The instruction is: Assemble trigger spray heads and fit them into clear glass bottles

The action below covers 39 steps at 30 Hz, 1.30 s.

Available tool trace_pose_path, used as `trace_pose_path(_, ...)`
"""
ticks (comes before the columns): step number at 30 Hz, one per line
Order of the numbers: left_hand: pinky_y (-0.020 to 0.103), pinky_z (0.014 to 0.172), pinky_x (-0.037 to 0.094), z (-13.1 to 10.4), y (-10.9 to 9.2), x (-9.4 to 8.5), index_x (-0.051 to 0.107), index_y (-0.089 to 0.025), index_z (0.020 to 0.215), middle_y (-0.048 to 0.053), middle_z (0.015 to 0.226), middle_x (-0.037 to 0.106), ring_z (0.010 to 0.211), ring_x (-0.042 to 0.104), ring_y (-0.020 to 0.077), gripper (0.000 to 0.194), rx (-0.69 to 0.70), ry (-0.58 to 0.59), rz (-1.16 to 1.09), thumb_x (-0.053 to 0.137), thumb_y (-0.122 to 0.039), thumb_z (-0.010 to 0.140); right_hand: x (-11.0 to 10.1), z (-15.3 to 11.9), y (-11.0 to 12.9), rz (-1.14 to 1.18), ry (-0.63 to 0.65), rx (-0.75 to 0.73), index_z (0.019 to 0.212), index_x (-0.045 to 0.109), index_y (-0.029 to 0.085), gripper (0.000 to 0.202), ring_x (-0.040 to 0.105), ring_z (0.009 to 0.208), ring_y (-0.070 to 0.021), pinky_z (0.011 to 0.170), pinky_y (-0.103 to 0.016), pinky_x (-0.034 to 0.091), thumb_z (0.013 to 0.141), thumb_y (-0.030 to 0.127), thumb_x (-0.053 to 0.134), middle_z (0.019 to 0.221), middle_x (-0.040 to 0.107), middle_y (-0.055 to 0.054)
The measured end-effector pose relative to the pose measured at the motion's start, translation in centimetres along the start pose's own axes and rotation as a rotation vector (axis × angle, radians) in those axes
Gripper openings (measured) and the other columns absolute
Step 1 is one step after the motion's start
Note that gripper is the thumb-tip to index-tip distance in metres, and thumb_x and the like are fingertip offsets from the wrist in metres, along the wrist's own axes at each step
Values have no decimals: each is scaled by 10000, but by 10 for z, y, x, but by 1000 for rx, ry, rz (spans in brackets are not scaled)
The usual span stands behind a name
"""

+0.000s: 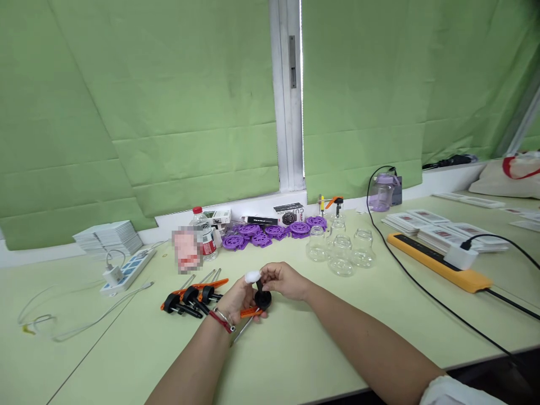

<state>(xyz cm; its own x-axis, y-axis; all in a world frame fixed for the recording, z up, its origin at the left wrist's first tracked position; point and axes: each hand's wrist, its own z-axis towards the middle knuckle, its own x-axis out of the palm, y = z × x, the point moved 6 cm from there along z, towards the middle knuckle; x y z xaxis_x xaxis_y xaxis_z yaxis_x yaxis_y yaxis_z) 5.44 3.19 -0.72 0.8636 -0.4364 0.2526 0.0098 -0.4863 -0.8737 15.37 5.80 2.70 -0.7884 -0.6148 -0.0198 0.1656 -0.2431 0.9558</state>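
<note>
My left hand (237,299), with a red bracelet at the wrist, is wrapped round a black round part (262,300) that has an orange handle (250,312) and a thin metal rod (242,332). A white wrapping covers its thumb. My right hand (283,280) pinches the top of the black stem (259,285) rising from the round part. Left of my left hand lie several similar black assemblies (190,295) with orange handles and metal rods.
Clear glass jars (342,257) stand right of centre. Behind are purple parts (275,232) and a bottle (208,239). An orange power strip (439,263) and stacked cards (442,236) lie right; a white power strip (130,271) and cables lie left.
</note>
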Motion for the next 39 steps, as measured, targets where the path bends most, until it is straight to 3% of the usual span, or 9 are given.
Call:
trace_pose_path(4, 243, 345, 364, 0, -1, 0, 533, -134, 929, 75, 654, 587, 487, 590, 225, 616, 2, 5, 6, 428, -687, 679, -1, -1, 3, -34, 3, 21, 886, 600, 148, 349, 545, 673, -108, 699, -283, 430, 570, 174, 746, 740, 600, 16)
trace_pose_path(16, 235, 364, 382, -1, -2, 2, 473, -165, 926, 49, 644, 579, 478, 597, 204, 561, 18, -3, 26, 439, -667, 676, -2, 1, 7, -112, 16, -30, 826, 599, 158, 199, 554, 683, -111, 694, -278, 446, 651, 187, 690, 730, 596, 15)
trace_pose_path(29, 245, 346, 391, -2, -4, 3, 469, -156, 983, 57, 656, 584, 492, 605, 227, 628, 2, -22, 28, 412, -704, 683, -10, 0, 4, -46, -116, 13, 711, 643, 137, 233, 523, 614, -105, 652, -282, 426, 641, 346, 719, 667, 606, 4)
trace_pose_path(39, 242, 342, 383, -4, -5, 5, 468, -155, 930, 68, 649, 589, 489, 607, 233, 576, 12, -24, 27, 410, -678, 696, -4, -3, 7, -56, -23, -6, 707, 652, 123, 198, 562, 675, -122, 708, -293, 445, 634, 296, 717, 721, 636, -16)
